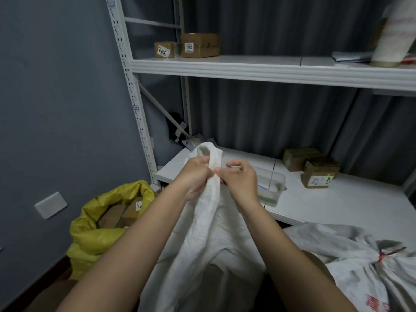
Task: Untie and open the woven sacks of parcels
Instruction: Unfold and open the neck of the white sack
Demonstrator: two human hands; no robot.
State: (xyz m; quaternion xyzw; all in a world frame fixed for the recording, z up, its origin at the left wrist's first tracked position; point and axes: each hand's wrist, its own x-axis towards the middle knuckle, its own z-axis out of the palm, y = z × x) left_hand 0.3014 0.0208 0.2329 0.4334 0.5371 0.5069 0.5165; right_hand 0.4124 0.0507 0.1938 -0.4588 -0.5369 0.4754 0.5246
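Note:
A white woven sack [209,239] stands in front of me, its neck gathered into a twisted bunch that rises between my hands. My left hand [195,174] grips the bunched neck from the left. My right hand [240,179] pinches the same neck from the right with curled fingers. The tie itself is hidden by my fingers. A second white woven sack [351,251] lies at the lower right, its neck bound with a red string [382,256]. A yellow woven sack [101,224] stands open at the left, with brown parcels inside.
A white metal rack stands ahead. Its lower shelf [337,199] holds a clear plastic tub [272,185] and brown boxes [315,170]. The upper shelf [270,68] carries two labelled boxes [191,47] and a paper roll. A grey wall with a switch plate is at the left.

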